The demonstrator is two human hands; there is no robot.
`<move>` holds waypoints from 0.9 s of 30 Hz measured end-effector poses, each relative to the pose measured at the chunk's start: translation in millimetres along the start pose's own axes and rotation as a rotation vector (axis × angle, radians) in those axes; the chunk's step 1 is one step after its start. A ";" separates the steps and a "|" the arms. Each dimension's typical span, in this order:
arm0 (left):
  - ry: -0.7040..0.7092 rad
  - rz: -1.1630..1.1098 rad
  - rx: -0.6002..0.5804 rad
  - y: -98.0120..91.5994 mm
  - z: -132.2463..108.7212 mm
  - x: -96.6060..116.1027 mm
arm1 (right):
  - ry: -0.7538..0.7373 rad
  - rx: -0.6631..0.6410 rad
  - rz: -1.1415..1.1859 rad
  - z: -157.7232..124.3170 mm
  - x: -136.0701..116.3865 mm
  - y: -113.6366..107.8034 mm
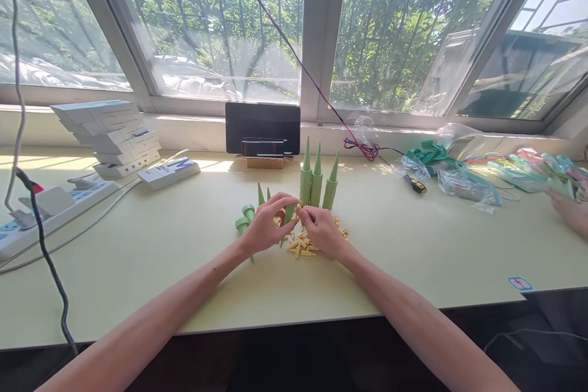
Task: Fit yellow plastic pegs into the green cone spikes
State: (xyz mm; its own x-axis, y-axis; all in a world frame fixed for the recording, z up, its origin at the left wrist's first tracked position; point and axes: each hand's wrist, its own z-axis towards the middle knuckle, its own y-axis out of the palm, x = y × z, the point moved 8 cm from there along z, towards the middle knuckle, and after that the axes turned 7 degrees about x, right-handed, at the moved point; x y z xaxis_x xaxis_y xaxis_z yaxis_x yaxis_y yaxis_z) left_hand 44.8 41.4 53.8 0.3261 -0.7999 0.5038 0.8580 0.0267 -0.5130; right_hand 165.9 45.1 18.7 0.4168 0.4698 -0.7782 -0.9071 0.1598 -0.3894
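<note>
My left hand (267, 223) is closed around a green plastic piece (289, 214), much of it hidden by the fingers. Close against it, my right hand (325, 231) pinches a small pale-yellow piece (298, 208) at the end of the green one. Below both hands spreads a loose pile of small yellow pieces (302, 247). Several tall green spikes with pointed tips (316, 184) stand upright just behind the right hand. Beside my left hand lie more green pieces with round caps (243, 222), and slim green tips (261, 193) poke up behind it.
A dark tablet (263, 121) and a phone (263, 147) lean by the window. White boxes (114, 138) and a power strip (59, 217) are at left. A yellow-black screwdriver (416, 184) and plastic bags (468, 184) lie right, near another person's hand (569, 211).
</note>
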 end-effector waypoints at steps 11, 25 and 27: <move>-0.183 -0.111 0.044 -2.4 0.5 -10.1 | 0.029 0.052 0.047 0.2 -4.4 -5.9; -0.387 -0.328 -0.039 5.2 -4.6 -23.5 | 0.005 0.092 0.081 0.7 -9.8 -9.7; -0.393 -0.365 -0.060 6.7 -4.7 -22.9 | -0.002 0.089 0.081 0.7 -10.2 -9.6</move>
State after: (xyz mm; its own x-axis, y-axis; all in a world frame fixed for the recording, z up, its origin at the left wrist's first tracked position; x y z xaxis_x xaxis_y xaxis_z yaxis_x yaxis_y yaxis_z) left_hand 41.2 57.1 35.5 0.1450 -0.4659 0.8729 0.9228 -0.2544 -0.2892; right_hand 170.3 39.4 30.7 0.3415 0.4858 -0.8046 -0.9396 0.1976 -0.2795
